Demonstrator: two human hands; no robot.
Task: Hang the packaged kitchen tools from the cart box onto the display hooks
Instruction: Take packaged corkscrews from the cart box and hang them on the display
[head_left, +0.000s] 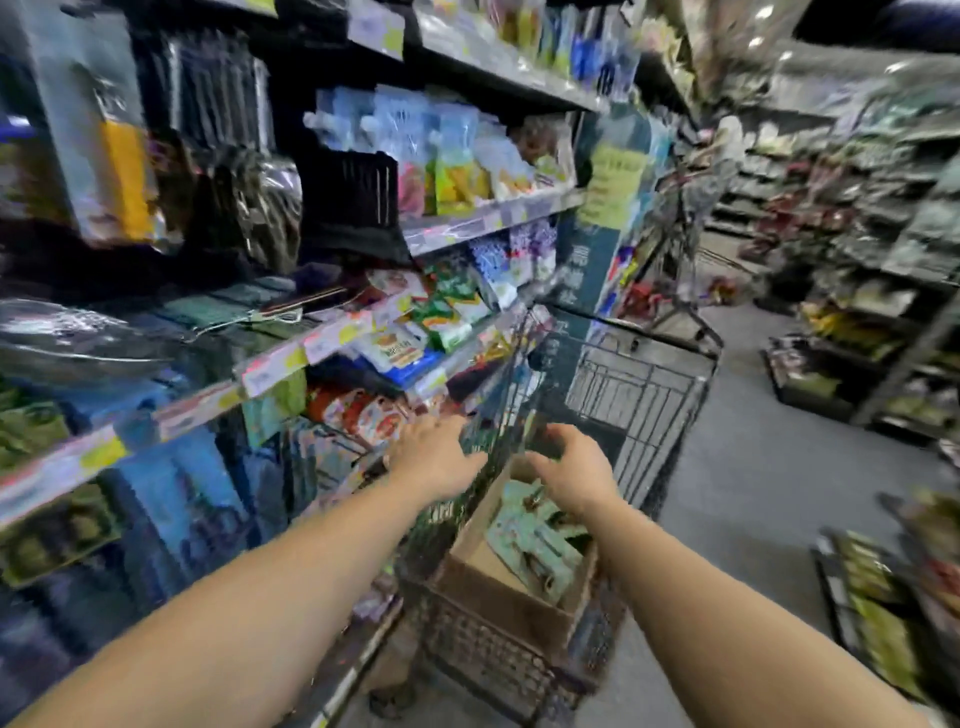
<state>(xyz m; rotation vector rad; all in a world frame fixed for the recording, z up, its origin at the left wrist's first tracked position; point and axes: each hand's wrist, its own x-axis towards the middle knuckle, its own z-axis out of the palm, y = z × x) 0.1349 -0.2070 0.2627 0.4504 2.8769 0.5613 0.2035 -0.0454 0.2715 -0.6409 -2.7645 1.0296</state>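
Both forearms are reaching out from the bottom edge of my view toward the cart, and they are filling most of the foreground. Beyond them, the shelving (322, 332) is running along the whole left side, crowded with blurred packets and price strips on the shelf edges; more racks are standing across the aisle on the right. Next in size, I am seeing the wire cart (639, 395) parked just beside the lower shelf edge, its near corner sitting below my wrists. Inside it, the cardboard box (498, 592) is lying against the cart's left wall, open at the top. Pale green packaged kitchen tools (535, 545) are resting in the box, piled toward its far right corner; the print on them is too blurred for me to read. Over the cart's left rim, the left hand (434, 457) is hovering with fingers reaching forward and loosely relaxed, gripping nothing that I can make out. Above the far end of the box, the right hand (569, 470) is hanging with fingers curled downward; whether it is touching a packet or the rim, I cannot tell.
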